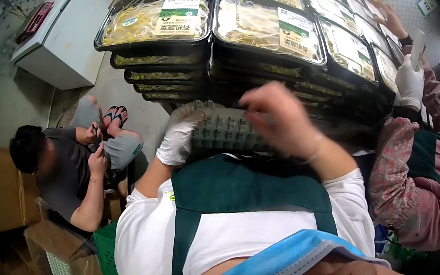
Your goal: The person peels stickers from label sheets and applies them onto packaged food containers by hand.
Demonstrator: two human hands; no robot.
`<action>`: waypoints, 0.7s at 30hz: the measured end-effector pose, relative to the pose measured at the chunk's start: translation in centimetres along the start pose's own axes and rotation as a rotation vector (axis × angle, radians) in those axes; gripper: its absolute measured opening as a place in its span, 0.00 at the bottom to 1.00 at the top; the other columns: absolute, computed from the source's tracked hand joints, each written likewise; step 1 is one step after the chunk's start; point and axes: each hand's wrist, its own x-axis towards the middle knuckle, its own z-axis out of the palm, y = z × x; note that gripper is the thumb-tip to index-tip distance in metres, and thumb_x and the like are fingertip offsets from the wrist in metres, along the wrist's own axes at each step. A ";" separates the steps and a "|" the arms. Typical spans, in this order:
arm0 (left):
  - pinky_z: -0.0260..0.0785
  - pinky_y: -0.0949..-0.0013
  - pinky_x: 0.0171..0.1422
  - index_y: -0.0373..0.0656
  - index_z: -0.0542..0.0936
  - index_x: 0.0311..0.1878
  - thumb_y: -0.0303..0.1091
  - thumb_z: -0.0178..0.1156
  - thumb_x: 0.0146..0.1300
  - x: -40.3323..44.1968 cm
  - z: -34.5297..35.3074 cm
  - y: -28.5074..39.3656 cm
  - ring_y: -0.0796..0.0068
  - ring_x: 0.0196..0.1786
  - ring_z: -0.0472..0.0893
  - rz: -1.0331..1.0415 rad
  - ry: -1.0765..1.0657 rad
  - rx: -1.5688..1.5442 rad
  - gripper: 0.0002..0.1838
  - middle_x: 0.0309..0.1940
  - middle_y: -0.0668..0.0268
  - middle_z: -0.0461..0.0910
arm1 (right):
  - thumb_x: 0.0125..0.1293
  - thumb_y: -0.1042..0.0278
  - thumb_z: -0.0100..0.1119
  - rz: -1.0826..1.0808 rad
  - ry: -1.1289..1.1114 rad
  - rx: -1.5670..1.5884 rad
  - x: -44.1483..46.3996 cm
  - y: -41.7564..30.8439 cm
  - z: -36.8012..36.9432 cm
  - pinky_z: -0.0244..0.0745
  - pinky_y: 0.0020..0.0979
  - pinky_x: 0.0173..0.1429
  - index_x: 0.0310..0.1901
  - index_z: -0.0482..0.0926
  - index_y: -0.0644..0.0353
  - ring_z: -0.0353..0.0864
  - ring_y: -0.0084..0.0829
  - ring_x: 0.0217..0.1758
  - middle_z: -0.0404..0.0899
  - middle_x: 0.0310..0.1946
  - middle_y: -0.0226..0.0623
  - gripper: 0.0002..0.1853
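Observation:
My left hand (182, 130), in a white glove, grips the left end of a sheet of small labels (225, 131). The sheet carries rows of dark print and lies in front of my green apron. Over its right part is my right hand (279, 115), bare and blurred by motion. Its fingers look curled in, and whatever may be between them is hidden. Just beyond my hands, black trays of bean sprouts (266, 27) stand stacked under clear film, with green and cream labels on their tops.
A person (72, 164) sits low at the left with a phone. At the right another person's gloved hand (410, 82) holds a clear strip beside the trays. Cardboard boxes (56, 256) and a green crate (114, 265) stand lower left, a white cabinet (66, 41) upper left.

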 end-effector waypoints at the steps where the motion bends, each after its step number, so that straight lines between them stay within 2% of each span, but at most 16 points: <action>1: 0.67 0.79 0.40 0.35 0.75 0.39 0.26 0.51 0.54 -0.1 -0.2 0.3 0.80 0.33 0.75 -0.056 -0.005 -0.019 0.10 0.32 0.65 0.77 | 0.45 0.83 0.58 0.115 0.075 0.136 1.1 -0.4 -2.0 0.70 0.25 0.35 0.40 0.70 0.58 0.72 0.27 0.33 0.72 0.31 0.33 0.18; 2: 0.67 0.79 0.40 0.35 0.75 0.39 0.26 0.51 0.54 -0.3 -0.5 0.2 0.80 0.33 0.75 -0.064 -0.002 -0.012 0.10 0.32 0.65 0.77 | 0.47 0.82 0.58 0.278 0.165 0.351 1.6 0.1 -3.5 0.70 0.23 0.37 0.49 0.65 0.58 0.71 0.26 0.42 0.69 0.41 0.34 0.25; 3: 0.67 0.78 0.39 0.34 0.75 0.39 0.26 0.50 0.54 -0.2 -1.1 -0.1 0.80 0.33 0.75 -0.066 0.038 0.044 0.10 0.31 0.65 0.77 | 0.49 0.81 0.57 0.161 0.271 0.599 4.0 0.5 -4.9 0.71 0.23 0.40 0.55 0.59 0.58 0.69 0.30 0.48 0.62 0.50 0.38 0.29; 4: 0.67 0.78 0.39 0.34 0.75 0.39 0.27 0.50 0.53 -0.2 -1.6 -0.4 0.80 0.32 0.75 -0.066 0.076 0.099 0.11 0.31 0.64 0.77 | 0.50 0.81 0.55 0.163 0.383 0.539 5.8 -0.2 -5.6 0.73 0.26 0.41 0.57 0.56 0.57 0.68 0.32 0.51 0.58 0.52 0.43 0.31; 5: 0.67 0.78 0.39 0.34 0.75 0.39 0.27 0.50 0.53 -0.2 -2.2 -0.6 0.80 0.32 0.75 -0.069 0.068 0.103 0.11 0.31 0.64 0.77 | 0.48 0.83 0.53 0.204 0.384 0.478 7.3 0.1 -5.8 0.73 0.28 0.43 0.57 0.55 0.57 0.69 0.34 0.49 0.58 0.51 0.47 0.32; 7: 0.67 0.78 0.38 0.33 0.75 0.39 0.28 0.51 0.53 -0.4 -3.2 -0.7 0.79 0.31 0.75 -0.071 0.055 0.181 0.11 0.30 0.64 0.77 | 0.46 0.87 0.52 0.463 0.273 0.421 8.8 0.7 -5.0 0.73 0.32 0.43 0.59 0.51 0.51 0.67 0.38 0.48 0.56 0.52 0.43 0.38; 9: 0.67 0.77 0.38 0.33 0.75 0.39 0.28 0.51 0.53 -0.9 -4.0 0.0 0.78 0.31 0.75 -0.074 0.020 0.176 0.12 0.30 0.63 0.77 | 0.48 0.84 0.50 0.355 0.262 0.102 8.9 1.7 -3.5 0.76 0.24 0.41 0.60 0.53 0.55 0.67 0.39 0.54 0.56 0.54 0.50 0.34; 11: 0.67 0.77 0.39 0.33 0.75 0.39 0.29 0.51 0.53 -1.8 -4.6 1.1 0.77 0.32 0.76 -0.076 -0.017 0.165 0.12 0.30 0.63 0.77 | 0.46 0.85 0.48 0.308 0.213 -0.175 8.8 3.6 -2.6 0.76 0.24 0.41 0.60 0.52 0.56 0.67 0.38 0.52 0.55 0.53 0.48 0.36; 13: 0.68 0.75 0.39 0.32 0.74 0.39 0.29 0.51 0.53 -2.8 -4.7 2.6 0.75 0.32 0.76 -0.089 0.027 0.020 0.12 0.31 0.61 0.77 | 0.46 0.85 0.48 0.328 0.183 -0.312 9.1 3.0 -1.6 0.75 0.23 0.43 0.60 0.52 0.56 0.68 0.37 0.50 0.55 0.52 0.47 0.36; 14: 0.70 0.73 0.38 0.32 0.74 0.39 0.29 0.51 0.53 -3.1 -5.3 2.8 0.73 0.33 0.77 -0.093 0.025 0.004 0.12 0.31 0.59 0.77 | 0.48 0.83 0.51 0.343 0.132 -0.310 9.0 2.3 -1.5 0.69 0.31 0.53 0.60 0.51 0.58 0.64 0.40 0.54 0.54 0.54 0.47 0.35; 15: 0.70 0.73 0.38 0.32 0.74 0.39 0.29 0.51 0.53 -3.3 -5.8 2.9 0.73 0.33 0.77 -0.094 0.019 0.002 0.12 0.31 0.59 0.77 | 0.48 0.83 0.51 0.344 0.132 -0.316 9.0 2.4 -1.5 0.69 0.31 0.53 0.60 0.51 0.58 0.64 0.40 0.54 0.54 0.54 0.47 0.35; 17: 0.71 0.72 0.36 0.32 0.74 0.39 0.28 0.50 0.53 -3.5 -6.4 3.2 0.72 0.32 0.77 -0.087 0.068 0.021 0.12 0.31 0.59 0.77 | 0.48 0.78 0.55 0.293 0.054 -0.748 8.5 3.5 -2.3 0.58 0.37 0.61 0.60 0.49 0.60 0.58 0.41 0.59 0.54 0.56 0.48 0.37; 18: 0.71 0.72 0.36 0.32 0.74 0.39 0.28 0.50 0.53 -3.5 -6.6 3.5 0.72 0.32 0.77 -0.084 0.062 0.019 0.12 0.31 0.59 0.77 | 0.47 0.73 0.59 0.475 0.002 -0.747 8.8 3.6 -3.5 0.49 0.39 0.64 0.61 0.47 0.61 0.52 0.43 0.62 0.54 0.57 0.49 0.40; 19: 0.69 0.74 0.35 0.33 0.75 0.37 0.28 0.52 0.52 -3.2 -6.7 3.7 0.75 0.30 0.77 -0.075 0.051 -0.025 0.10 0.30 0.61 0.77 | 0.47 0.67 0.61 0.504 0.017 -0.839 8.9 4.5 -5.0 0.54 0.38 0.62 0.60 0.48 0.62 0.55 0.45 0.60 0.56 0.56 0.50 0.41; 21: 0.68 0.75 0.33 0.34 0.76 0.35 0.28 0.55 0.51 -2.5 -6.6 3.7 0.77 0.28 0.76 -0.056 0.034 -0.084 0.09 0.28 0.63 0.77 | 0.47 0.65 0.63 0.450 0.151 -0.793 10.3 8.5 -7.7 0.61 0.36 0.55 0.59 0.50 0.57 0.63 0.39 0.51 0.62 0.50 0.50 0.40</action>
